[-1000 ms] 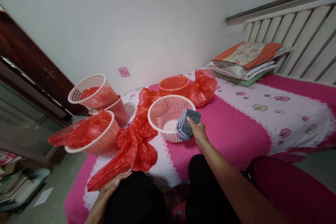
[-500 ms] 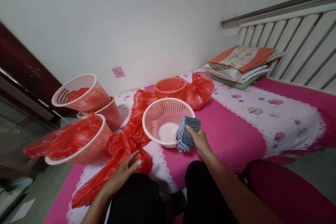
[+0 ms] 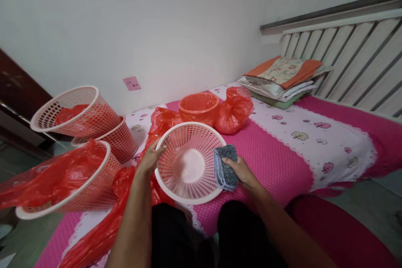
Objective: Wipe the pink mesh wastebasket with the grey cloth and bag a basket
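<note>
A pink plastic basket with a perforated wall (image 3: 190, 196) stands before me, tilted towards me, its inside bare. My left hand (image 3: 150, 157) grips its left rim, thumb over the edge. My right hand (image 3: 240, 171) is closed on a folded grey cloth (image 3: 226, 167) with a paler edge, at the basket's right rim. Whether the right fingers also touch the basket is hidden behind the cloth. Crumpled red plastic bags (image 3: 125, 184) lie left of the basket and partly behind it.
More pink baskets (image 3: 105, 113) holding red bags stand at the left. A red-lined tub (image 3: 199, 106) and a knotted red bag (image 3: 235, 111) sit behind. Folded cushions and cloths (image 3: 282, 79) are piled near the radiator (image 3: 354, 58). A pink patterned sheet (image 3: 273, 155) covers the bed.
My left hand has moved up from the red bag to the basket's left rim. The basket has tipped towards me. The cloth stays in my right hand at the right rim.
</note>
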The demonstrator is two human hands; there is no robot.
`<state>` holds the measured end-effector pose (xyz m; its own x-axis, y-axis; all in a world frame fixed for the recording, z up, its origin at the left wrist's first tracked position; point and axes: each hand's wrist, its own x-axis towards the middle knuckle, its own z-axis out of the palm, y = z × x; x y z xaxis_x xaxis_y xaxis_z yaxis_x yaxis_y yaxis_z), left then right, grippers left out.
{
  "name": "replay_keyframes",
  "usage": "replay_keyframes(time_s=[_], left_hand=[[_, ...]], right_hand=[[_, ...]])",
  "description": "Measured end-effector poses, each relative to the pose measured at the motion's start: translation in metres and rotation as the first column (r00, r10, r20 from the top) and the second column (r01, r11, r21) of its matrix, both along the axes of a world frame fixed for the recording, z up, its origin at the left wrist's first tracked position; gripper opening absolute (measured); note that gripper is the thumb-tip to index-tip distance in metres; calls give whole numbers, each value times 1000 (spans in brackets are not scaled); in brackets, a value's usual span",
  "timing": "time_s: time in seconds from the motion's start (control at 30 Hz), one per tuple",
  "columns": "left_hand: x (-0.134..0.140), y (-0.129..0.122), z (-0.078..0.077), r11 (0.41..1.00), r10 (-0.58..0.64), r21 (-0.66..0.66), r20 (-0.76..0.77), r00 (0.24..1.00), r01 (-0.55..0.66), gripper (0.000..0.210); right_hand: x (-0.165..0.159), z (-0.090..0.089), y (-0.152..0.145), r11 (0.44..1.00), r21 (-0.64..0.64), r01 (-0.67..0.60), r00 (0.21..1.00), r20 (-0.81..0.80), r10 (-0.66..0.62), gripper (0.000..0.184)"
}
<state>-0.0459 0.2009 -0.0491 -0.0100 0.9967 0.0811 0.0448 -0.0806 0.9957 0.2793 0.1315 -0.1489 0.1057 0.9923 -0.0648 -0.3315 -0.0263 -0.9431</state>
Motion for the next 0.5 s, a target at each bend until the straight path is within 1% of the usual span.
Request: replay_keyframes(time_s=[0.07,0.13,0.23,0.33,0.43,0.5], left_hand=[[2,-4,-5,1000,-6,11,15,1000,5,61],[5,-7,-7,999,6,38,12,1000,-7,59],[9,-10,-8,996,6,85,-12,1000,-5,55],[12,-11,-7,994,-9,105,-50,999,14,51],[14,-12,-5,991,-23,128,-73,997,32,49],[15,-14,-4,988,-37,146,-79,996,48,48]], right_hand=[[2,-5,-5,1000,-9,9,1000,-13,-9,54],[4,-9,-10,999,-19,46,999,-9,-46,58],[6,-13,-14,977,-19,213,975,62,-212,64],[8,-13,-15,919,10,394,908,151,-391,68],[14,-10,-18,862,61,503,837,213,-504,66],[20,-5,-21,810,112,575,776,237,-584,62]])
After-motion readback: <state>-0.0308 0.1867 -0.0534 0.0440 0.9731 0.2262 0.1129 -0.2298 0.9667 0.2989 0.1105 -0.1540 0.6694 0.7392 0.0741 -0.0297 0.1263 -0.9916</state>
